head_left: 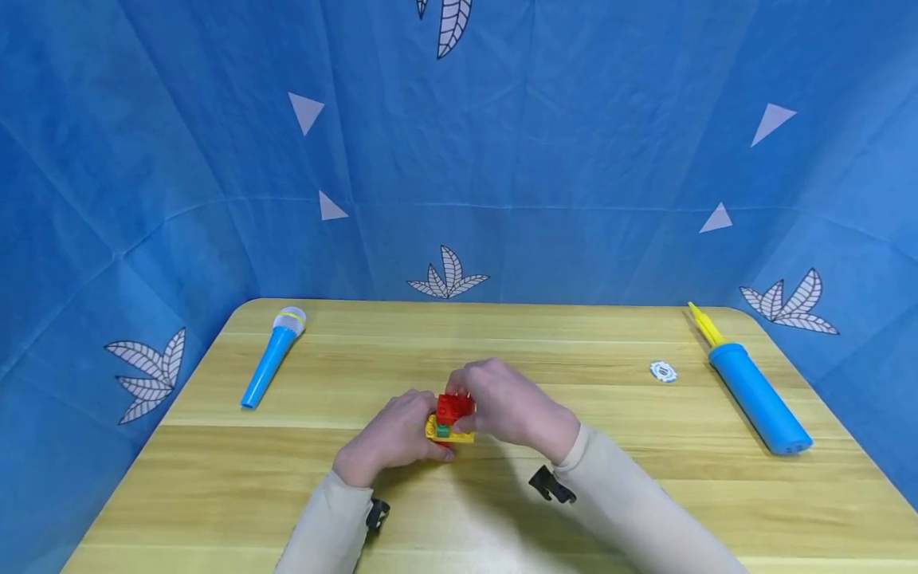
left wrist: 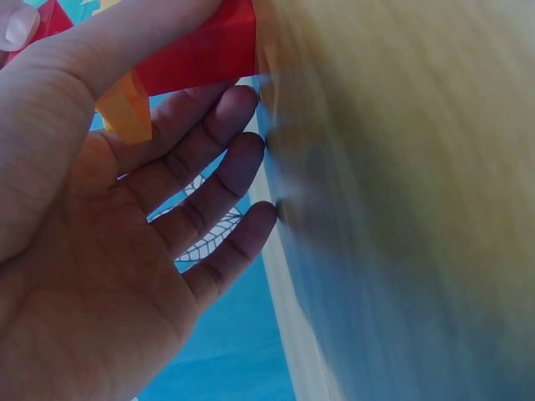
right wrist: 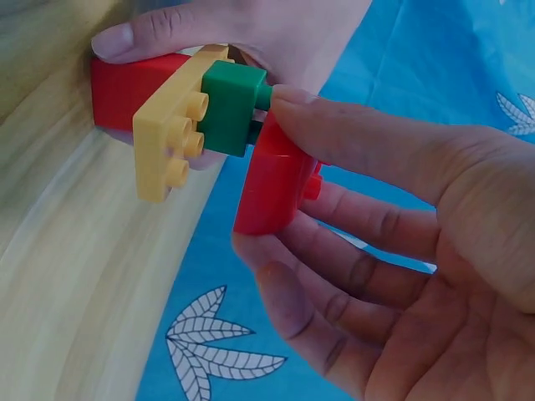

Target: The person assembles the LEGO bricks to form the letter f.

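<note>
Near the middle of the table, my left hand (head_left: 393, 434) grips the bottom red block (right wrist: 134, 100) of a small toy brick stack, thumb on one side and fingers on the other. Across that block lies a long yellow brick (right wrist: 152, 154) with studs on top, and a green brick (right wrist: 230, 102) stands on the yellow one. My right hand (head_left: 518, 405) pinches another red brick (right wrist: 272, 180) between thumb and fingers. This brick is tilted beside the green brick's studs; whether they touch I cannot tell. In the left wrist view, the left fingertips (left wrist: 251, 154) rest near the tabletop.
A blue toy microphone (head_left: 268, 363) lies at the table's back left. Over on the right are a white and blue poker chip (head_left: 663, 371) and a blue hand pump (head_left: 760, 399) with a yellow nozzle. Blue patterned cloth (head_left: 502, 143) hangs behind the wooden table (head_left: 215, 494).
</note>
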